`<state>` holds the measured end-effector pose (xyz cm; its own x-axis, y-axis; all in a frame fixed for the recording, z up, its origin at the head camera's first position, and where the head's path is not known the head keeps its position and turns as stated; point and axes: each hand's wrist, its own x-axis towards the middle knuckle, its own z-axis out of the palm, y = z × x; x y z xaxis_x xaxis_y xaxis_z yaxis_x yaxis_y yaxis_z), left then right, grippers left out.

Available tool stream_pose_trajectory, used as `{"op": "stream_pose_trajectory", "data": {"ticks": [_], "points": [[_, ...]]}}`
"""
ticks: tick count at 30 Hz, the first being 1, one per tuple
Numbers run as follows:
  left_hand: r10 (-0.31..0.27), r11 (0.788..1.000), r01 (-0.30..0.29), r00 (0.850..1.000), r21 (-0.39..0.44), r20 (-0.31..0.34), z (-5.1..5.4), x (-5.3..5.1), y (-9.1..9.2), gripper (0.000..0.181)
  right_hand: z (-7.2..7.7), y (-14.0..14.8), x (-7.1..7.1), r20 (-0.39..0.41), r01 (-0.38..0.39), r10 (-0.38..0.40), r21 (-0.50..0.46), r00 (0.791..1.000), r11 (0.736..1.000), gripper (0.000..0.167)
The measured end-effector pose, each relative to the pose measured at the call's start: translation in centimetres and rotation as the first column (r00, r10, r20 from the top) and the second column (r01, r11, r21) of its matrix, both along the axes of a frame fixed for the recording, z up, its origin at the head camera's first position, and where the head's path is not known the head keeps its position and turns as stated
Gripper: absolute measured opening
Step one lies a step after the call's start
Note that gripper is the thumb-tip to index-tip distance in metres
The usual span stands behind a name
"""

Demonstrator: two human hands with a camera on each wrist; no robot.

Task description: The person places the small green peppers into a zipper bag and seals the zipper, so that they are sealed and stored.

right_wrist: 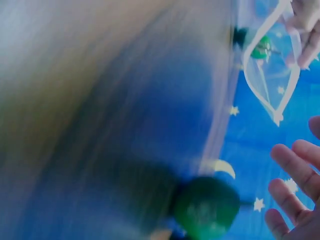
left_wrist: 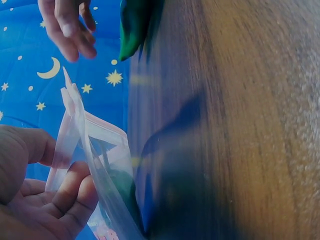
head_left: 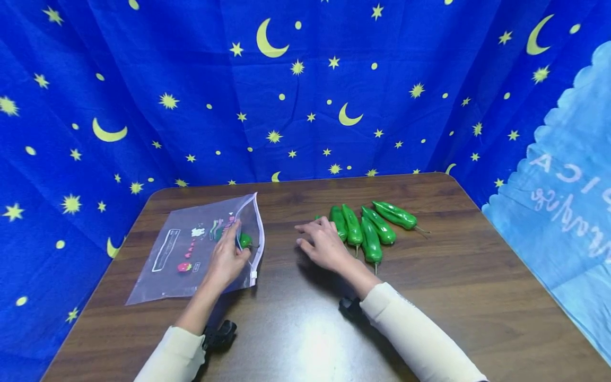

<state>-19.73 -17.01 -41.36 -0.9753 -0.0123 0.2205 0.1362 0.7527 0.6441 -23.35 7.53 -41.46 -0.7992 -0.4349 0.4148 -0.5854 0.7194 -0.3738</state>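
A clear zip bag with pink prints lies on the left of the table, its mouth spread toward the right. My left hand pinches the upper side of that mouth between thumb and fingers. Inside the bag, near the opening, is a green pepper. My right hand is above the table, fingers spread and holding nothing, just left of several green peppers. It partly hides the leftmost of them. In the right wrist view, a blurred pepper appears below the fingers.
The wooden table ends at a blue star-patterned curtain behind and at the left. A light-blue cloth hangs at the right. A white slider sits at the bag mouth's near corner.
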Motion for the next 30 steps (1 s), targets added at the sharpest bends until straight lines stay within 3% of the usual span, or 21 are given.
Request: {"op": "stream_pose_trajectory", "data": {"ticks": [12,30], "points": [[0.010,1.000,-0.010,0.999,0.001,0.037,0.2,0.1,-0.1,0.077,1.1,4.3,-0.4,0.039,0.097,-0.093,-0.092,0.995,0.991,0.033],[-0.003,1.000,0.003,1.000,0.005,-0.001,0.2,0.1,-0.1,0.076,0.8,11.2,-1.9,0.057,0.248,-0.243,-0.089,0.968,0.965,0.040]]}}
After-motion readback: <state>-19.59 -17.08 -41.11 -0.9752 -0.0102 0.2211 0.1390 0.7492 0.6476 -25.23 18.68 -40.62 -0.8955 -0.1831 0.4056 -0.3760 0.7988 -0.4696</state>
